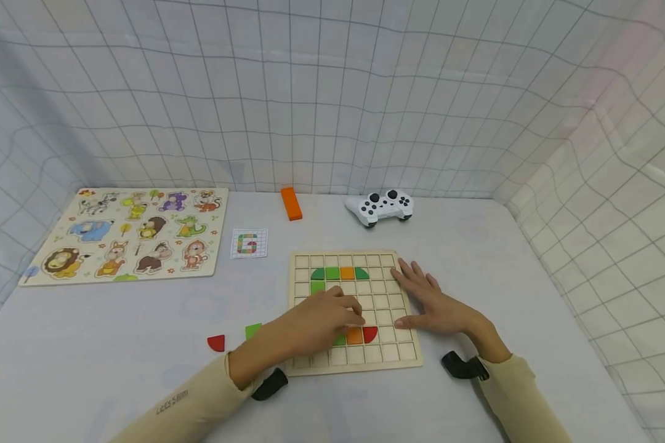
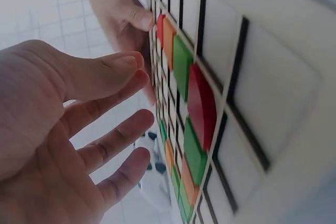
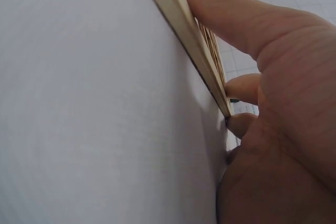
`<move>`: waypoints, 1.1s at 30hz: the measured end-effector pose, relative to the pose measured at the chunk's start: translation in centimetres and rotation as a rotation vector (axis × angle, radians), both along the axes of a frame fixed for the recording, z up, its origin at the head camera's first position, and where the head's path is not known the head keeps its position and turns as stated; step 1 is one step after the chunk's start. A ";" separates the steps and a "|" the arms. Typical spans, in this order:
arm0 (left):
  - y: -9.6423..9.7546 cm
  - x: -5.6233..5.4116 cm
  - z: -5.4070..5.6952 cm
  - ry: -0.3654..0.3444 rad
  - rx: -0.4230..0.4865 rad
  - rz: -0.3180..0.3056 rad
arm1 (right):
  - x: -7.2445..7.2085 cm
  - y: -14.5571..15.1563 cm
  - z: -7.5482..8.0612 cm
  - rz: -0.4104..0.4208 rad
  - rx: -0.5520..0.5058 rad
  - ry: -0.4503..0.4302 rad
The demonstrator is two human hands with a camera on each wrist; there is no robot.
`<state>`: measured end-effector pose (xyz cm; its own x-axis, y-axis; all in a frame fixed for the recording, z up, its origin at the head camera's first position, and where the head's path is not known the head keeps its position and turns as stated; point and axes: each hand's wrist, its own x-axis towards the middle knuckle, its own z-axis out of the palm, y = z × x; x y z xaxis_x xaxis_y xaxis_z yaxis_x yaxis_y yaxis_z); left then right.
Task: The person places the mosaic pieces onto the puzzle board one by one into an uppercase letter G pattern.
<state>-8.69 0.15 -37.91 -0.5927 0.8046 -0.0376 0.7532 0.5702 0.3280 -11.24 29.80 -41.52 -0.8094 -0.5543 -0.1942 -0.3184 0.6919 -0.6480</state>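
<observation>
A square wooden grid board [image 1: 360,369] lies on the white table with coloured tiles in its cells. My left hand [image 1: 321,320] hovers over its middle, fingers loosely bent. In the left wrist view, thumb and forefinger come close together with no piece visible between them. Along the lower row sit a red quarter-round tile [image 1: 370,334], an orange square tile [image 1: 354,336] and a green one [image 2: 182,61]; another red quarter-round tile [image 2: 202,106] fills the lower left corner. My right hand [image 1: 435,304] rests at the board's right edge, fingers spread, thumb on the rim.
Left of the board lie a loose red quarter-round tile [image 1: 216,343] and a green square tile [image 1: 252,331]. A pattern card [image 1: 249,243], an animal puzzle board [image 1: 127,237], an orange block [image 1: 291,203] and a white game controller [image 1: 381,207] are farther back. Grid-patterned curtains [image 1: 332,111] surround the table.
</observation>
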 end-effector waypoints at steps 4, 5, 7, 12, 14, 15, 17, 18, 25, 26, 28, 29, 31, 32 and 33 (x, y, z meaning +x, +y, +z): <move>-2.4 0.0 0.5 -0.052 0.064 0.059 | 0.0 0.0 -0.1 -0.005 -0.004 -0.003; -3.2 0.0 0.7 -0.073 0.074 0.077 | 0.0 0.0 -0.1 -0.005 -0.006 -0.003; -4.8 0.1 1.0 -0.106 0.087 0.111 | 0.0 -0.1 -0.1 -0.006 -0.011 -0.008; -9.1 0.4 1.6 -0.199 0.100 0.234 | 0.0 -0.2 -0.1 -0.007 -0.016 -0.010; -10.6 0.5 1.7 -0.233 0.106 0.285 | 0.0 -0.2 -0.1 -0.009 -0.017 -0.008; -11.2 0.5 1.7 -0.252 0.106 0.307 | 0.0 -0.2 -0.1 -0.010 -0.019 -0.008; -12.1 0.4 1.6 -0.275 0.087 0.342 | 0.0 -0.2 -0.1 -0.011 -0.020 -0.010; -12.4 0.4 1.5 -0.284 0.077 0.353 | 0.0 -0.1 -0.1 -0.011 -0.023 -0.013; -12.9 0.1 0.9 -0.305 0.021 0.361 | 0.1 0.1 -0.4 -0.008 -0.018 0.003; -12.8 0.1 0.9 -0.310 0.015 0.364 | 0.0 0.2 -0.5 -0.008 -0.017 0.007; -12.6 0.2 0.8 -0.319 0.009 0.369 | 0.0 0.3 -0.5 -0.006 -0.018 0.012; -12.6 0.2 0.7 -0.325 0.007 0.374 | 0.0 0.3 -0.5 -0.005 -0.020 0.013; -12.5 0.4 0.7 -0.329 0.006 0.379 | 0.0 0.2 -0.5 -0.001 -0.025 0.011; -12.5 0.4 0.7 -0.328 0.007 0.380 | 0.0 0.2 -0.5 0.000 -0.028 0.008; -12.6 0.5 0.7 -0.326 0.008 0.378 | 0.0 0.1 -0.5 0.001 -0.030 0.005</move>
